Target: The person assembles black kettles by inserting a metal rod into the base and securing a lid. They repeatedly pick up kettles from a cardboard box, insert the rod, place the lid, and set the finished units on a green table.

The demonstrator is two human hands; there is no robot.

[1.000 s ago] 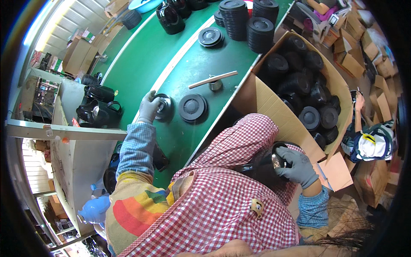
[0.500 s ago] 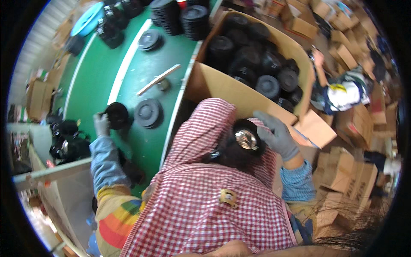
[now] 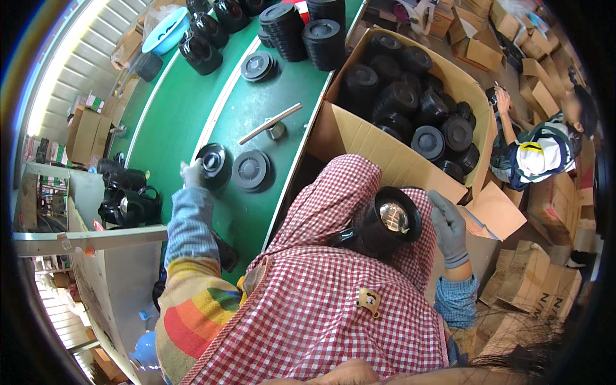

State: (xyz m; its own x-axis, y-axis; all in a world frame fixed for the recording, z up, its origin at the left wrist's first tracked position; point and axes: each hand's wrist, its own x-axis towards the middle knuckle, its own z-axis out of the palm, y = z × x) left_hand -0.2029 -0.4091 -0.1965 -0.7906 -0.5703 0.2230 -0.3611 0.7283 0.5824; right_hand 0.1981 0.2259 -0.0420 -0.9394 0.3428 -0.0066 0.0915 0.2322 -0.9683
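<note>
My left hand (image 3: pixel 194 174), in a grey glove, has its fingers closed at the edge of a round black lid (image 3: pixel 212 160) on the green table. Just right of it lies a wider black ringed disc (image 3: pixel 251 170). Across my lap rests a black jug (image 3: pixel 382 224) with a shiny, mirror-like inside; its mouth tilts up and its handle points left. My right hand (image 3: pixel 448 228), also gloved, is held off to the right of the jug's mouth with its fingers stretched out and nothing in them.
A cardboard carton (image 3: pixel 478 179) full of black round parts stands beyond my knees. On the green table (image 3: pixel 163 122) are a stick (image 3: pixel 269 124), a small metal cup (image 3: pixel 276 131), stacked black discs (image 3: pixel 282 29), and black jugs (image 3: pixel 200 52). Another person (image 3: pixel 539 154) works at the right.
My left hand has brought the black lid closer to the disc, and it now shows its face upward. My right hand has come away from the jug's rim. The view has shifted.
</note>
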